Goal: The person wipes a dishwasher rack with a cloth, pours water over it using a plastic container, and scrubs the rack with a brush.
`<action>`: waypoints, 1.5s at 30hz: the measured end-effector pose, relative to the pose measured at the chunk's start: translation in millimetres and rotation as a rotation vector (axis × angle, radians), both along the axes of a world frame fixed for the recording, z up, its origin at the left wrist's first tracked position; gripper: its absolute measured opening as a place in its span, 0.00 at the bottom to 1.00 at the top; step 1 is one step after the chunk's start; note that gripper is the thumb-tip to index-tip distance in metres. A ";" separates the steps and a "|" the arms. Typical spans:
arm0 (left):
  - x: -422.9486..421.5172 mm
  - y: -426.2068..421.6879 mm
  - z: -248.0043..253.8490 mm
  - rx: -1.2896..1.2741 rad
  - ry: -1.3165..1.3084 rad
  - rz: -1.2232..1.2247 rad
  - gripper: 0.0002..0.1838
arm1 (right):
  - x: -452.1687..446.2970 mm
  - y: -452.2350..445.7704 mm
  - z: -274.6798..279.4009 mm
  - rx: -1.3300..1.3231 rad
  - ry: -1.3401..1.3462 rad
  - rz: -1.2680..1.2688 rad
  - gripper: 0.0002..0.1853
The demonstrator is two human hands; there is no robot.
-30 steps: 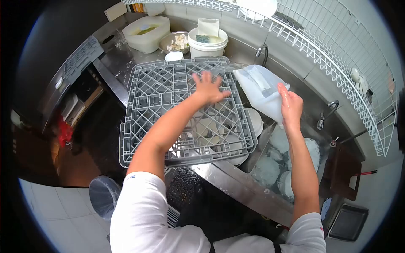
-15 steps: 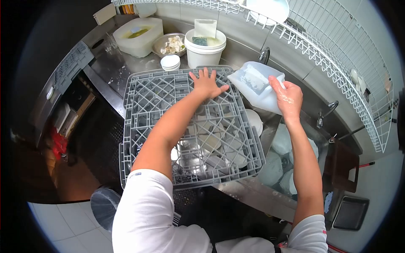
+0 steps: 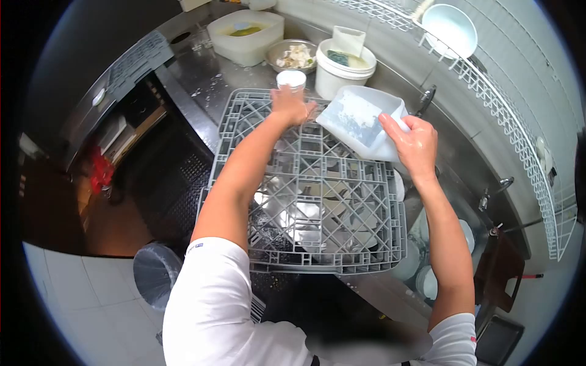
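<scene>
A grey plastic dish rack (image 3: pixel 342 266) with an open lattice top lies in front of me. Dishes show through its bars, partly hidden. My left hand (image 3: pixel 292 108) is over the rack's far edge, fingers apart and slightly blurred, close to a stack of small white tubs (image 3: pixel 291 80). I cannot tell if it touches them. With thumb and fingers, my right hand (image 3: pixel 414 141) grips a translucent white plastic container (image 3: pixel 366 122) by its right end. The container is tilted above the rack's far right corner, with whitish patches on its inside.
Along the wall stand a tub of yellowish liquid (image 3: pixel 245 44), a metal bowl of scraps (image 3: pixel 278 60) and a white bucket (image 3: pixel 332 82). A wire shelf (image 3: pixel 488 91) hangs above right. The sink (image 3: pixel 412 287) holds dishes in water. A lined bin (image 3: pixel 157 277) is lower left.
My left hand has lifted from the lattice and moved toward the rack's far edge, by the tubs. The container has shifted left over the rack's corner. The whole view has turned somewhat.
</scene>
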State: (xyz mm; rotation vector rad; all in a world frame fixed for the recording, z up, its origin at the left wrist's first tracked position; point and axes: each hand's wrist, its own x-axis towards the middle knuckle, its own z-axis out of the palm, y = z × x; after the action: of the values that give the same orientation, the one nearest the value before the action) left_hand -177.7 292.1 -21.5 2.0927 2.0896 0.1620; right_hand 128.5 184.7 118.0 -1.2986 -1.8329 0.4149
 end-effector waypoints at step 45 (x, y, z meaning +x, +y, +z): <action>61.1 -275.6 54.4 -0.235 0.104 0.159 0.54 | 372.4 -191.3 -413.3 -0.508 -0.820 -0.361 0.10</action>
State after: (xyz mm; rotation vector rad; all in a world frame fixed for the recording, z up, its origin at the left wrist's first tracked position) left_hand -116.5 16.5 33.0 1.8370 2.2116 -0.1678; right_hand 500.9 -6.5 -295.3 -2.3632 -2.1299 0.1478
